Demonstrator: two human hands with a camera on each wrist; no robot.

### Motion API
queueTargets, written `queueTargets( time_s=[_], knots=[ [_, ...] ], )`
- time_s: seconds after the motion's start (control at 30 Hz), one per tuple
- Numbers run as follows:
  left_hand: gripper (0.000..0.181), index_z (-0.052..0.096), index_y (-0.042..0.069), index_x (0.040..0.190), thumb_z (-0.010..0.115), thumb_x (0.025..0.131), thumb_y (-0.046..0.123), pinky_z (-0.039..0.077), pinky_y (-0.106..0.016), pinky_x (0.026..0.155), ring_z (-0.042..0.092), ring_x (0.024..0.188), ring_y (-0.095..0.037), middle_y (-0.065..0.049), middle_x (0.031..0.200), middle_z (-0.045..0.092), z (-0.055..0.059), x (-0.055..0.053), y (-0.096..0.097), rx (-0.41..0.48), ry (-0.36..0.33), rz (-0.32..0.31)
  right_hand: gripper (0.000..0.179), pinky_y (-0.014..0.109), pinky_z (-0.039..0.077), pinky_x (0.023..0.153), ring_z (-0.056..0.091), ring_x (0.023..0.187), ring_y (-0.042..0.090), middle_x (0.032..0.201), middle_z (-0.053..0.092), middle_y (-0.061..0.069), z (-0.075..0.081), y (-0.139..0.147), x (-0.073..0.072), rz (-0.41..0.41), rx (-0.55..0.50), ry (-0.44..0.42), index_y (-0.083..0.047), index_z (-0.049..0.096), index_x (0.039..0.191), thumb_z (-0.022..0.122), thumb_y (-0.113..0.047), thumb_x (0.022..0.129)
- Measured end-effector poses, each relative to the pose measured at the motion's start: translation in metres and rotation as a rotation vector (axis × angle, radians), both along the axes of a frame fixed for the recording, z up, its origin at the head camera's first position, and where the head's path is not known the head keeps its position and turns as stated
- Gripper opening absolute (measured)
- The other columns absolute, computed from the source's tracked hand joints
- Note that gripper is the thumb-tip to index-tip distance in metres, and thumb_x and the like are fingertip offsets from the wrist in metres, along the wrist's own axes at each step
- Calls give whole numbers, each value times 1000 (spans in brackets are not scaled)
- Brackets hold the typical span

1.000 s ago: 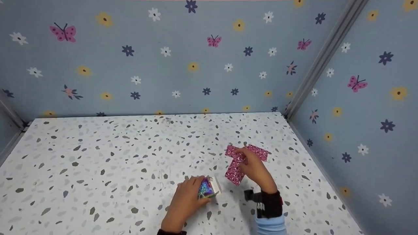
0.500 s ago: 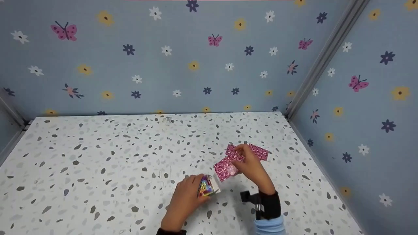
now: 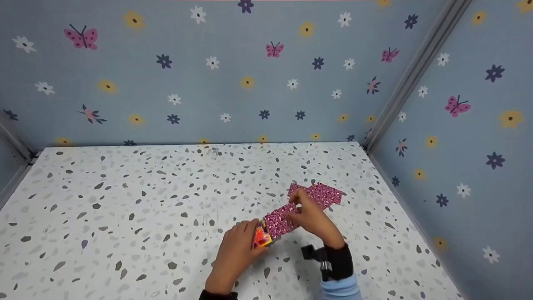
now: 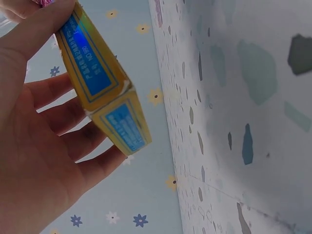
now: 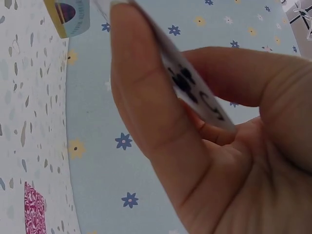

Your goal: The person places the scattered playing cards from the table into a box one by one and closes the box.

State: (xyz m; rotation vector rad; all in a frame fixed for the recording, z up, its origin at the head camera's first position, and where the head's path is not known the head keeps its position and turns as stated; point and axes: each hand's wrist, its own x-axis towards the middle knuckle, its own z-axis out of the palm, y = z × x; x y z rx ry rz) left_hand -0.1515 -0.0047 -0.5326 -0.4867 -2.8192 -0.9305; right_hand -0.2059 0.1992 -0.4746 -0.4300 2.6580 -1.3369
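My left hand [image 3: 234,252] grips a small colourful card box [image 3: 260,238], thumb on one side and fingers on the other. The left wrist view shows its yellow and blue side and end [image 4: 95,68]. A pink-patterned playing card [image 3: 278,221] is pinched between the thumb and fingers of my right hand [image 3: 313,218]. Its near end meets the box's opening in the head view; how far it goes in cannot be told. In the right wrist view the held card's white face [image 5: 197,95] shows a black 5 of clubs. Whether several cards are stacked there is unclear.
More pink-patterned playing cards [image 3: 327,195] lie on the speckled white table [image 3: 137,229], just beyond my right hand. Blue walls [image 3: 233,96] with flowers and butterflies stand at the back and right of the table.
The right hand has moved left and turned its card from pointing toward me to pointing at the box's opening. The left hand stays in place with the box.
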Motion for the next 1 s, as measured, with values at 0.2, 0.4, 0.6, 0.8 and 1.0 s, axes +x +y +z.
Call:
queueTargets(
  time_s=[0.2, 0.4, 0.6, 0.8, 1.0],
  knots=[
    [73, 51, 2, 128, 75, 72, 42, 46, -49, 93, 57, 108, -31, -16, 118, 60, 2, 0, 0, 4, -10, 0, 25, 28, 54, 64, 57, 76, 16, 100, 53, 14, 1, 4, 2, 32, 25, -32, -4, 42, 99, 63, -3, 85],
    [72, 51, 3, 128, 75, 72, 41, 45, -49, 93, 56, 108, -30, -15, 117, 59, 2, -1, 1, 4, -11, -13, 22, 26, 53, 63, 56, 72, 14, 102, 55, 15, 1, 1, 2, 62, 25, -37, -2, 49, 102, 62, -3, 84],
    [71, 51, 4, 128, 75, 73, 41, 46, -48, 92, 56, 108, -29, -13, 117, 60, -2, -2, 2, 8, -2, -20, 21, 24, 51, 64, 59, 75, 15, 103, 61, 14, 1, 0, 1, 98, 67, 6, -2, 56, 107, 61, -6, 87],
    [72, 51, 3, 128, 76, 72, 40, 46, -49, 92, 56, 107, -30, -14, 117, 59, -1, -1, 1, 10, -5, -7, 21, 24, 54, 66, 64, 88, 28, 102, 64, 18, 2, 5, 1, 91, 64, 44, 1, 58, 110, 57, -2, 89],
    [72, 51, 3, 129, 76, 72, 40, 45, -49, 94, 56, 109, -30, -15, 118, 59, 0, 1, -1, 19, -23, 0, 25, 23, 54, 62, 64, 85, 30, 98, 63, 20, -1, 2, 1, 87, 50, 42, 4, 56, 111, 58, 2, 86]
  ],
)
